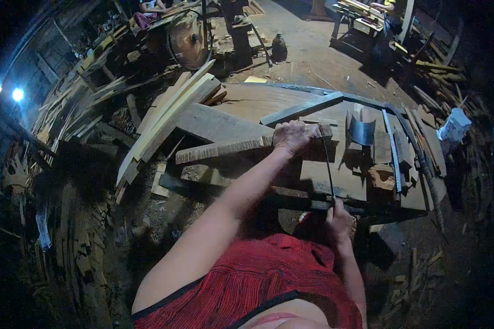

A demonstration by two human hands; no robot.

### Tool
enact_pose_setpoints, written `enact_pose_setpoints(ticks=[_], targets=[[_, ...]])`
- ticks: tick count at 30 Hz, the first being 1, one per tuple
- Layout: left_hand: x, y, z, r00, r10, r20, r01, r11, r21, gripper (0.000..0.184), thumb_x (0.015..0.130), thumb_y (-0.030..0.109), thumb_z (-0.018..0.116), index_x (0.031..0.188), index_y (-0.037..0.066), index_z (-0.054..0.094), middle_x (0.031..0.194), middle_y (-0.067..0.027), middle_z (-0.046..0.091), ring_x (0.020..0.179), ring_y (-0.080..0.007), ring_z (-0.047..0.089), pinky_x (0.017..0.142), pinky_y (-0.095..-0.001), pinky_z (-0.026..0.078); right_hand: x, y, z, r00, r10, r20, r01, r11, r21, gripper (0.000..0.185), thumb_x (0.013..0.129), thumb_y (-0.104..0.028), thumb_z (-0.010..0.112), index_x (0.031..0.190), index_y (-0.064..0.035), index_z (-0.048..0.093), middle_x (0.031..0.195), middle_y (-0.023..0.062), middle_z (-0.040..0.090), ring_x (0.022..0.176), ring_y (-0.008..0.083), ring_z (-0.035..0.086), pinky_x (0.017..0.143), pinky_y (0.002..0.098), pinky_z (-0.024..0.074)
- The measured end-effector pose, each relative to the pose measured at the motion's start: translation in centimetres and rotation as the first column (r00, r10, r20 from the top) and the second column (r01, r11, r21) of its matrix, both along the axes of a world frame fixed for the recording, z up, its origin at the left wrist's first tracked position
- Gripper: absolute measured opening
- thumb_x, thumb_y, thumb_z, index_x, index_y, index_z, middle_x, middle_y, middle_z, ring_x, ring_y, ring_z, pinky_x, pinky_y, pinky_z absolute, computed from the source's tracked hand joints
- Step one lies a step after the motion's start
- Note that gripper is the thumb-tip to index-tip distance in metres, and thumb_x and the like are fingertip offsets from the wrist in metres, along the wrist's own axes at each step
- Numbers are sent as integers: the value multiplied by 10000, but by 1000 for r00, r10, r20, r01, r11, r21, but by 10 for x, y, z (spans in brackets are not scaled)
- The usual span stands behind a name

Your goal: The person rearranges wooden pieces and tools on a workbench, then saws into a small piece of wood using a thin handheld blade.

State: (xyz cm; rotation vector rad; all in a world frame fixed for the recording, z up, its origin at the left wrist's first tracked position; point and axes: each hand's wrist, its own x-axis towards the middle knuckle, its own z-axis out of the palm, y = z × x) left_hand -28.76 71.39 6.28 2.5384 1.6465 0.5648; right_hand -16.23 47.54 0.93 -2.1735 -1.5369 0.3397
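Note:
My left hand (pixel 295 137) is closed over a rough wooden beam (pixel 219 149), near its right end, pressing it against the workbench. In my right hand (pixel 340 220), the fingers are wrapped round the near end of a handsaw. Its thin dark blade (pixel 329 167) is seen edge-on and runs away from me to the beam's right end, just right of my left hand. The saw's handle is mostly hidden in my fist. Whether the blade has cut into the wood, I cannot tell.
On the workbench (pixel 247 97) lie a long wooden bar (pixel 302 108), a curved metal sheet (pixel 361 130), a pale ruler-like strip (pixel 391 148) and a wood block (pixel 382 178). Stacked planks (pixel 170 120) rise at left. Behind stands a large round disc (pixel 189 38). Two other people are at the back.

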Motion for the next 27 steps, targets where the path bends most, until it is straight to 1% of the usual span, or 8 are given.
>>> enact_pose_setpoints(ticks=[4, 6, 11, 15, 16, 21, 25, 27], targets=[[0, -1, 0, 1000, -5, 23, 4, 999, 39, 500, 788, 537, 458, 822, 71, 637, 785, -138, 636, 764, -286, 633, 664, -410, 476, 12, 78, 12, 972, 147, 183, -153, 988, 23, 178, 825, -196, 448, 947, -75, 496, 737, 222, 581, 686, 400, 574, 611, 491, 446], [0, -4, 5, 999, 18, 51, -16, 999, -30, 481, 788, 527, 463, 819, 81, 640, 785, -145, 633, 761, -291, 632, 670, -411, 479, 19, 128, -30, 970, 31, 242, -99, 957, 274, 167, 828, -196, 446, 927, -71, 496, 730, 211, 578, 688, 397, 573, 618, 483, 451], [0, -5, 4, 999, 28, 37, -27, 1000, -16, 514, 788, 565, 440, 799, 92, 638, 780, -145, 632, 750, -292, 631, 680, -402, 483, 13, 137, -15, 962, 114, 250, -180, 949, 258, 170, 817, -191, 468, 932, -71, 503, 703, 220, 568, 692, 399, 567, 612, 489, 443], [2, 5, -7, 999, 27, 24, -27, 1000, -6, 557, 785, 608, 421, 768, 90, 627, 738, -137, 627, 696, -293, 634, 654, -395, 490, 5, 54, -5, 993, 93, 69, -104, 979, 176, 225, 809, -163, 468, 1007, -68, 517, 754, 235, 580, 716, 410, 566, 604, 487, 441], [0, -3, 8, 1000, 29, 10, -28, 995, -92, 388, 783, 441, 476, 823, 87, 628, 808, -148, 632, 776, -289, 627, 706, -411, 464, 6, 34, -12, 999, 46, 12, -46, 995, 90, 228, 808, -159, 466, 1011, -69, 520, 760, 239, 579, 724, 410, 566, 613, 492, 440], [0, 0, 1, 1000, 20, -5, -20, 998, -65, 482, 789, 532, 445, 830, 85, 619, 817, -141, 629, 780, -283, 627, 718, -409, 463, 4, 16, -10, 996, -4, -86, 7, 1000, 29, 235, 810, -160, 470, 1017, -70, 535, 765, 246, 578, 737, 402, 569, 625, 485, 444], [0, -3, 4, 999, 10, 32, -9, 1000, -19, 546, 787, 590, 429, 805, 79, 621, 792, -142, 629, 769, -279, 630, 724, -409, 472, 11, 99, 11, 999, 34, 9, -34, 998, -59, 234, 830, -186, 463, 1019, -63, 527, 773, 232, 589, 731, 400, 573, 616, 467, 450], [1, -3, 3, 999, 20, 29, -20, 1000, -15, 544, 787, 588, 430, 801, 80, 624, 779, -142, 631, 756, -278, 632, 714, -408, 476, 18, 134, -11, 797, 193, 572, -242, 970, 10, 223, 841, -194, 452, 1006, -57, 513, 785, 227, 585, 721, 397, 569, 610, 482, 438]])
